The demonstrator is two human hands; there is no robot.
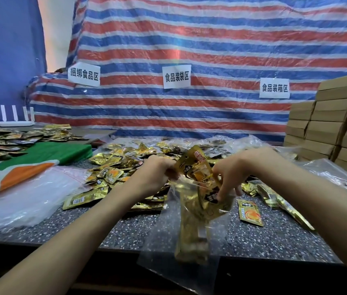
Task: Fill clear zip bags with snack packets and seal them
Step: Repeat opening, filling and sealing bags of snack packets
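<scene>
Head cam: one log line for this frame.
phase: filling | left hand: holds bag mouth | right hand: holds packet, half in | bag: unsealed, part-filled

Soft, even indoor light, fairly bright, with no hard shadows. A pale strip at the upper left is washed out; a faint rainbow flare crosses the striped tarp (189, 39) at upper centre. Gold packets (113, 173) glint. The wide lens tilts the boxes (334, 116) at the right edge and stretches the lower corners. Below the table (125, 226) edge it is dark. The bag (164, 241) in the middle looks slightly blurred.
</scene>
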